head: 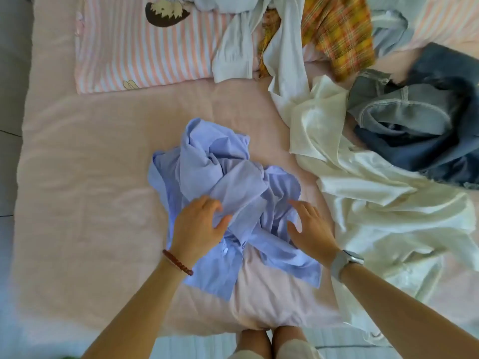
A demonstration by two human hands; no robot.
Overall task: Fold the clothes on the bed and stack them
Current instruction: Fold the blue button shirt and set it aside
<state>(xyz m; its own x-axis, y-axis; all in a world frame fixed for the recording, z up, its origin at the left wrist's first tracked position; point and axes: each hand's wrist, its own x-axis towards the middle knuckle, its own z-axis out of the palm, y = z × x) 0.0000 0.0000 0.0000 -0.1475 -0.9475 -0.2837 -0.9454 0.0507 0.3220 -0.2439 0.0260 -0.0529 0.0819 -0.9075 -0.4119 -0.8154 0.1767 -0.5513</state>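
Head view puts the blue shirt point(228, 200) right in front of us, crumpled in a heap on the near middle of the bed point(85, 156), with its button placket trailing toward the near edge. Our left hand point(199, 226) lies on the shirt's near-left side, fingers curled into the cloth and thumb pressing a fold, so it has a loose hold on a bunched ridge. Our right hand point(309, 229) rests flat on the near-right side with fingers straight and spread, holding nothing.

Most of the shirt lies beyond and between our hands; only its near tails sit below them.

We think the main risk is folding before the shirt is spread out: sleeves and front panels are twisted over each other (we cannot tell which edge is which), so pulling on the bunch could lock the tangle in or drag the whole heap sideways. A tug to the right might also catch the cream garment point(375, 203) just beside it, which spills off the near right edge.

Farther right sit jeans point(427, 130), and at the far side a plaid piece point(339, 35), a pale shirt point(241, 47) and a striped pillow point(145, 47).
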